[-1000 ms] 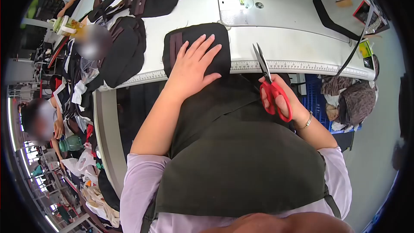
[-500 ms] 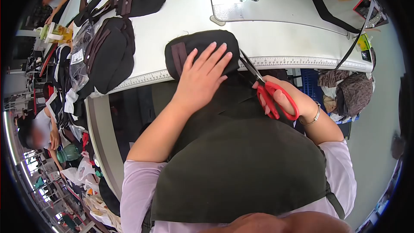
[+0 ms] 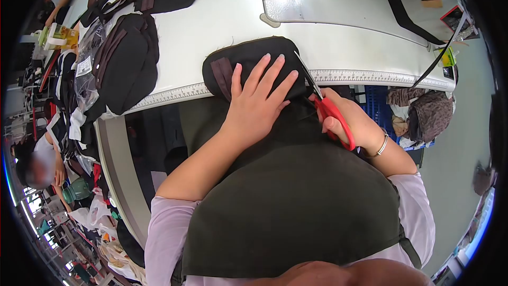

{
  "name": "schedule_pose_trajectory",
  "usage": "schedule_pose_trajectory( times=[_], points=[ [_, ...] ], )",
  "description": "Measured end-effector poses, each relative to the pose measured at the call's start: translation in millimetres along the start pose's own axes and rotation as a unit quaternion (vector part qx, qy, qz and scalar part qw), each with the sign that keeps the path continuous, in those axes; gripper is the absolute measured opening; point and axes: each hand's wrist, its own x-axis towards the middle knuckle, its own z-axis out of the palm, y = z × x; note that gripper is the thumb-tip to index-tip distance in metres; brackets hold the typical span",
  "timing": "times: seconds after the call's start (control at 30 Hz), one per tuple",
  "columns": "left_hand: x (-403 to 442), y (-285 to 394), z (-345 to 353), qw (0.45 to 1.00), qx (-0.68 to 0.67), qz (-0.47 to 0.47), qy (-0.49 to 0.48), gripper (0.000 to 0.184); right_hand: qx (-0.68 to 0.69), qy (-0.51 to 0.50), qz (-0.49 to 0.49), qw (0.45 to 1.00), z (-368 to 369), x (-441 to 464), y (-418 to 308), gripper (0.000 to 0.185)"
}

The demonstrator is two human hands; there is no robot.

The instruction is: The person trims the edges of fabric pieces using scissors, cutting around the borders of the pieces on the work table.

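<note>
A black fabric piece point(image 3: 274, 48) with rounded corners and a dark brown strip point(image 3: 221, 78) lies at the front edge of the white table. Spread flat on top of it, my left hand point(image 3: 256, 100) presses with open fingers. My right hand point(image 3: 352, 119) is closed round the red handles of a pair of scissors point(image 3: 338, 118). Their blades point up and away along the right edge of the fabric, nearly together. Whether they touch the cloth I cannot tell. Loose threads stick out at the fabric's far edge.
A sewing machine bed point(image 3: 338, 5) lies beyond the fabric. More black fabric pieces point(image 3: 132, 63) are stacked at left, beside a clear plastic bag point(image 3: 87, 82). A ruler strip point(image 3: 365, 76) runs along the table edge. A blue crate point(image 3: 377, 103) with cloth stands at right; co-workers sit far left.
The scissor blades have come closer together and lie along the fabric's right edge. My left hand and the fabric have shifted slightly to the right, the fabric turning a little.
</note>
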Motion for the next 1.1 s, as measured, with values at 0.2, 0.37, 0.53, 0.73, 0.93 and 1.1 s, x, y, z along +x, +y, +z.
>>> schedule_pose_trajectory(
  times=[0.2,0.37,0.53,0.73,0.93,1.1],
  points=[
    [0,0,0,0.999,-0.039,-0.006,0.003,0.063,-0.042,0.019,-0.004,0.999,1,0,0,0.101],
    [-1,-1,1,1.0,-0.031,-0.006,0.004,0.065,-0.04,0.021,0.01,0.999,1,-2,-2,0.102],
    [-1,-1,1,1.0,-0.017,-0.004,0.005,0.069,-0.033,0.032,0.022,0.999,1,-5,-1,0.099],
    [-1,-1,1,1.0,-0.015,-0.006,0.004,0.068,-0.031,0.016,0.028,0.999,-2,-10,-4,0.067],
    [-1,0,-1,1.0,-0.015,-0.006,0.0,0.068,0.034,-0.01,0.003,0.999,-5,-13,2,0.071],
    [-2,4,-2,0.998,-0.063,0.01,-0.014,0.062,0.036,-0.003,0.025,0.999,-1,-11,-1,0.088]
  ],
)
